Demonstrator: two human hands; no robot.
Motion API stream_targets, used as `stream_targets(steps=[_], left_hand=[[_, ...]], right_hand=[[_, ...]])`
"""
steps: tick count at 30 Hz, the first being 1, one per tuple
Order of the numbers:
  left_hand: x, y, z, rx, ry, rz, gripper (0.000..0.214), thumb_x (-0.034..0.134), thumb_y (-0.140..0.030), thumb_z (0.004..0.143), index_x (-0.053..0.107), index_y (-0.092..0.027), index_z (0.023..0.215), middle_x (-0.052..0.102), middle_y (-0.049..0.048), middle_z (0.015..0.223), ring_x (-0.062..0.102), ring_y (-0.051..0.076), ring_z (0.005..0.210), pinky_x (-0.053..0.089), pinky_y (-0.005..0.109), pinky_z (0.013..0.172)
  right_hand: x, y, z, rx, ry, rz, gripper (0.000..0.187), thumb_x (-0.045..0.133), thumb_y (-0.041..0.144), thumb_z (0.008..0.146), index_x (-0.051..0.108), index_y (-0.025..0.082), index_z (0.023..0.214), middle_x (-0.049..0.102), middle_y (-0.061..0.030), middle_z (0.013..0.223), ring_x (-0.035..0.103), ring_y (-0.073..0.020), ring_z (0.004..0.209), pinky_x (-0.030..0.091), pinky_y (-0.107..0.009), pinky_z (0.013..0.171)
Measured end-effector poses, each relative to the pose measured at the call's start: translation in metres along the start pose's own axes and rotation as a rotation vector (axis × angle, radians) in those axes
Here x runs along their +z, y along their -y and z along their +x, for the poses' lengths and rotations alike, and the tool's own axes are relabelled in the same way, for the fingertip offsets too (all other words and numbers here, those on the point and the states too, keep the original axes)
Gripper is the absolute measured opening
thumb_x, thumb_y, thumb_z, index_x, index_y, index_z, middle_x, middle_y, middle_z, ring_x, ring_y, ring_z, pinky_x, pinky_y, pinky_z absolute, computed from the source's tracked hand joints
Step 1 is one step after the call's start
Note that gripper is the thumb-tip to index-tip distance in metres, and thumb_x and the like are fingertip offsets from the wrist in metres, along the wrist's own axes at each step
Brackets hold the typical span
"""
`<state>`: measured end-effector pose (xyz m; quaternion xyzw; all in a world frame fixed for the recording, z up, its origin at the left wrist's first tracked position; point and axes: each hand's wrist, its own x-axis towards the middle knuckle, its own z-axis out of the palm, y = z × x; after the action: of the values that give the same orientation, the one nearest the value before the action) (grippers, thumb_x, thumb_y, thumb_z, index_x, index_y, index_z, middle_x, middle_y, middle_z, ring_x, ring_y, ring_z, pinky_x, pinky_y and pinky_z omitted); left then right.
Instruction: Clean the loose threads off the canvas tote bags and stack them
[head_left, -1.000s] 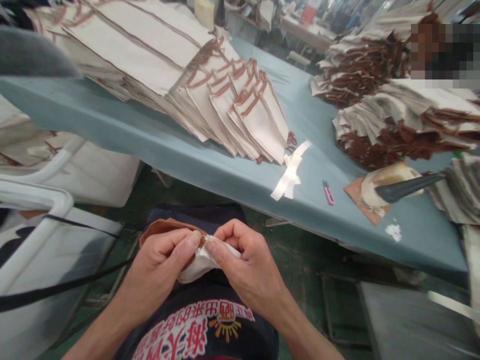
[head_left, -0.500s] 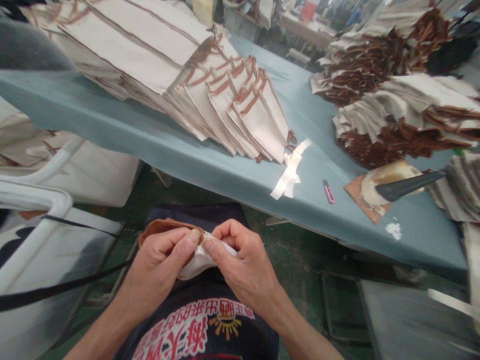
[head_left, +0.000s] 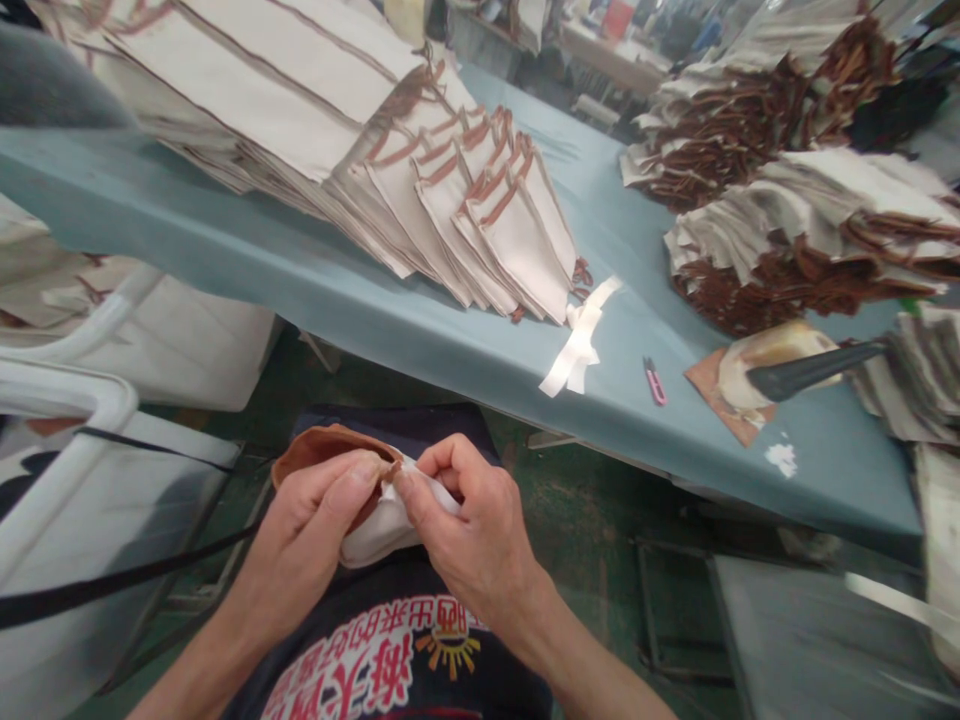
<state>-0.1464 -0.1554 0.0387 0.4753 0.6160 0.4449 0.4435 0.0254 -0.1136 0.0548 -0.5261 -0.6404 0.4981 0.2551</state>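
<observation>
Two pinched hands grasp one white-and-brown cloth piece (head_left: 371, 540), their fingertips nearly meeting, each thumb pressed toward bent fingers. The left hand (head_left: 319, 510) closes on its brown side, the right hand (head_left: 472, 515) on its white side; neither is clearly nearer, since both are on it. A small brown tip (head_left: 392, 468) pokes up between the thumbs. From that tip the piece's long axis appears to run ten o'clock to four, the brown flap (head_left: 311, 445) opening toward ten and white cloth sagging toward seven; the right-hand end is partly hidden. At six o'clock lies the dark printed garment (head_left: 390, 650). Farther out, on the blue-green table (head_left: 510, 365), stacked cloth pieces (head_left: 517, 240) sit near one o'clock, white strips (head_left: 574, 350) at two, and pink snips (head_left: 655, 385) between two and three.
</observation>
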Motion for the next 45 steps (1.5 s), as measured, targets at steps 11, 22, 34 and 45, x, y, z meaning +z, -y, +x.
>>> stream_targets(steps=[11, 22, 34, 45], left_hand=[[0.007, -0.011, -0.003, 0.045, -0.102, -0.016, 0.022, 0.066, -0.033, 0.081, 0.075, -0.022, 0.064, 0.069, -0.0030, 0.055, 0.052, 0.012, 0.042, 0.041, 0.019, 0.040], [0.009, -0.004, -0.007, 0.089, -0.128, 0.073, 0.022, 0.065, -0.033, 0.083, 0.075, -0.023, 0.066, 0.072, -0.0019, 0.060, 0.062, 0.016, 0.049, 0.045, 0.023, 0.046], [0.015, -0.021, 0.002, 0.062, -0.055, 0.091, 0.023, 0.057, -0.033, 0.077, 0.067, -0.025, 0.059, 0.061, -0.0040, 0.053, 0.049, 0.014, 0.045, 0.037, 0.024, 0.043], [0.001, -0.034, 0.013, 0.061, 0.130, 0.119, 0.028, 0.062, -0.038, 0.084, 0.080, -0.023, 0.069, 0.078, 0.0026, 0.073, 0.070, 0.020, 0.064, 0.055, 0.024, 0.056]], right_hand=[[0.003, 0.000, -0.002, 0.071, 0.074, 0.190, 0.032, 0.070, 0.053, 0.096, 0.060, 0.025, 0.086, 0.060, 0.0067, 0.062, 0.046, -0.0106, 0.052, 0.033, -0.024, 0.053], [0.001, -0.006, 0.003, 0.230, 0.213, 0.401, 0.031, 0.075, 0.047, 0.088, 0.055, 0.024, 0.081, 0.050, 0.0099, 0.060, 0.039, -0.0087, 0.054, 0.030, -0.022, 0.050], [0.008, -0.026, 0.018, 0.287, 0.415, 0.632, 0.028, 0.065, 0.039, 0.081, 0.046, 0.026, 0.066, 0.037, 0.0083, 0.057, 0.030, -0.0110, 0.053, 0.029, -0.024, 0.048], [-0.040, -0.005, 0.026, -0.356, -0.008, 0.091, 0.010, 0.067, 0.033, 0.094, 0.069, 0.024, 0.094, 0.080, -0.0024, 0.087, 0.073, -0.0187, 0.079, 0.058, -0.032, 0.079]])
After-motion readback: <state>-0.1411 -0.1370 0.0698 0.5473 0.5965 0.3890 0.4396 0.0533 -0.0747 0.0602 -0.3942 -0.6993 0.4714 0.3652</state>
